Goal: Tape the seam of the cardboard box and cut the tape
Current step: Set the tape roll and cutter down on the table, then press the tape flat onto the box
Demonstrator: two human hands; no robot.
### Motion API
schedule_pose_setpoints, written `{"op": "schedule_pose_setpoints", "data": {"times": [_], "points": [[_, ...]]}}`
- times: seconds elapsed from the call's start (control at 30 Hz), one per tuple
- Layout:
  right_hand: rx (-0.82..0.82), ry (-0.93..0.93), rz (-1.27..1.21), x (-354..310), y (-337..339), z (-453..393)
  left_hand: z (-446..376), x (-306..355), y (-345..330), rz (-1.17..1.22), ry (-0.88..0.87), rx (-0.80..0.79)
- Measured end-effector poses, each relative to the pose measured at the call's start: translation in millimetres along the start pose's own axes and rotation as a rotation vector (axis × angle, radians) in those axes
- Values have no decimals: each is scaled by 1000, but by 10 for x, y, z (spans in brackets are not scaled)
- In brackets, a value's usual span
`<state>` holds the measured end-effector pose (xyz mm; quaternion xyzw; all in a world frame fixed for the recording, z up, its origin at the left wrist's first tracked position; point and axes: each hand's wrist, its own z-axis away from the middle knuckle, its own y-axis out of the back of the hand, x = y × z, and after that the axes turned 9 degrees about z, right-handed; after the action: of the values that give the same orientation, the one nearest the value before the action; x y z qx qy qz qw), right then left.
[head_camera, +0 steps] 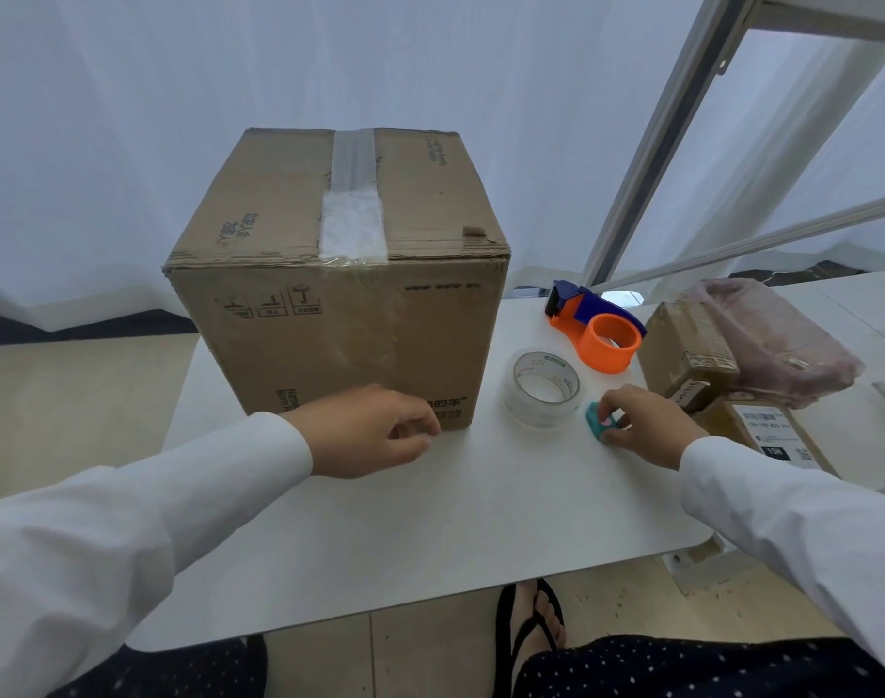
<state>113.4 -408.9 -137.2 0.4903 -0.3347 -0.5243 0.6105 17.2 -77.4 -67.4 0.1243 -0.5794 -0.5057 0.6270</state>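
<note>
A large brown cardboard box [340, 294] stands on the white table [430, 521], with clear tape [352, 204] running along its top seam and down over the front edge. To its right lies a roll of clear tape [541, 392]. My right hand [642, 425] rests on the table beside the roll, fingers closed on a small teal cutter [597, 421]. My left hand [375, 433] hovers at the box's lower front corner, fingers loosely curled with nothing in them.
An orange and blue tape dispenser [599, 330] sits behind the roll. Smaller cardboard parcels [692, 360] and a pink plastic bag [778, 340] crowd the table's right side. A metal frame [682, 143] rises at the right. My foot in a sandal [531, 632] shows under the table.
</note>
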Motion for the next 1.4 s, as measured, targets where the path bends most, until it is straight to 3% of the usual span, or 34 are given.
{"op": "schedule_pose_setpoints", "data": {"times": [0.13, 0.37, 0.5, 0.6, 0.67, 0.8, 0.9, 1.0, 1.17, 1.4], "points": [[61, -96, -63, -57, 113, -5, 27, -3, 8, -10, -11, 8], [703, -264, -305, -515, 730, 72, 184, 2, 105, -47, -99, 116], [931, -116, -474, -910, 1092, 97, 390, 54, 238, -255, -392, 471], [1006, 48, -543, -1312, 1299, 166, 522, 47, 374, -349, -573, 744], [1014, 172, -507, -1595, 1379, 225, 576, -18, 474, -389, -574, 914], [892, 424, -272, -2088, 1422, 295, 684, -200, 662, -430, -360, 1121], [769, 513, -64, -2367, 1389, 312, 748, -268, 752, -397, -206, 1132], [706, 555, -15, -2550, 1340, 292, 756, -304, 793, -384, -125, 1082], [716, 546, -26, -2624, 1302, 239, 718, -284, 825, -361, -109, 1079], [564, 655, -43, -2453, 1394, 257, 726, -278, 851, -348, -122, 1062]]}}
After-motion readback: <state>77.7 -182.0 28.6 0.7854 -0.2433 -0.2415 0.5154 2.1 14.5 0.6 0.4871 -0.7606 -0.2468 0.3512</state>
